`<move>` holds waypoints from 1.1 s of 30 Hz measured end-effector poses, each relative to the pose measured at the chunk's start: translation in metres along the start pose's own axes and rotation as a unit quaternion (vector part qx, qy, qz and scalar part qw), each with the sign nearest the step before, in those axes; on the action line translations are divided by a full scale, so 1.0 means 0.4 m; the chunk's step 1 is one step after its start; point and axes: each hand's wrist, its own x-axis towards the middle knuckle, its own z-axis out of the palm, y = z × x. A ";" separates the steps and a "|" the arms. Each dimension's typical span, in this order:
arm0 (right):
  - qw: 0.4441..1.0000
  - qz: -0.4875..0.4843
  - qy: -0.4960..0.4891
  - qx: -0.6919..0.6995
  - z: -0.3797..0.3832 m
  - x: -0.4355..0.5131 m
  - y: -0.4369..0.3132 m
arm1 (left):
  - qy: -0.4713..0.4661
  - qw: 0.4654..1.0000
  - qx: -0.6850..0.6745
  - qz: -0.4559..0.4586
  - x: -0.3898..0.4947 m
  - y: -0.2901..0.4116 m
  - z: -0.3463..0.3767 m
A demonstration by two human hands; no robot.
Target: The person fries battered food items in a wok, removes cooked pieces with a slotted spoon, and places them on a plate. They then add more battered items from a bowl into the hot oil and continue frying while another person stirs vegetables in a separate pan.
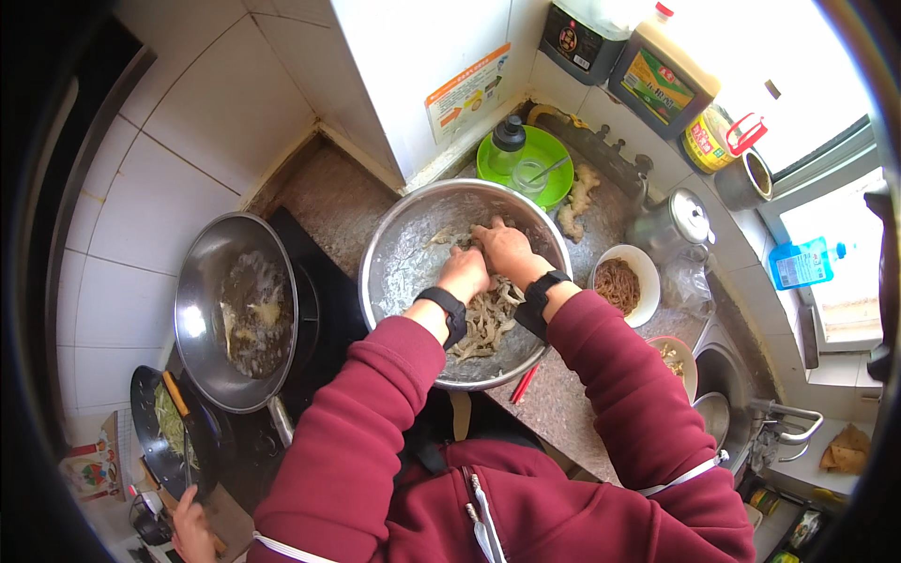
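Observation:
Both of my hands are inside a large stainless steel bowl [401, 211], whose inner wall is smeared with a whitish coating. My left hand [464, 271] has curled fingers, and their tips are hidden. Close against it, my right hand [508, 246] reaches towards the far side, fingers bent downward. Whether either hand grips a piece is not visible. Pale, coated strips of food [482, 327] are heaped at the bowl's near side, below my hands. A few more lie beyond my fingers.
Left of the bowl, a steel wok [197, 281] holds bubbling oil and frying pieces. Another person's hand [193, 528] is near a dark wok [144, 408] of shredded greens. Rightward are a white bowl of brown noodles [618, 285], a metal kettle [658, 225] and a sink [735, 359].

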 end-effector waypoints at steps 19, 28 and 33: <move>0.856 0.096 -0.206 0.464 -0.229 -0.054 0.005 | -0.145 0.816 -0.560 -0.011 -0.147 -0.100 -0.261; 0.640 0.011 -0.201 0.742 -0.431 -0.081 -0.192 | -0.109 0.721 -0.670 0.141 -0.394 -0.157 -0.471; 0.571 -0.088 -0.292 0.762 -0.481 -0.020 -0.428 | 0.005 0.690 -0.705 0.163 -0.590 -0.300 -0.543</move>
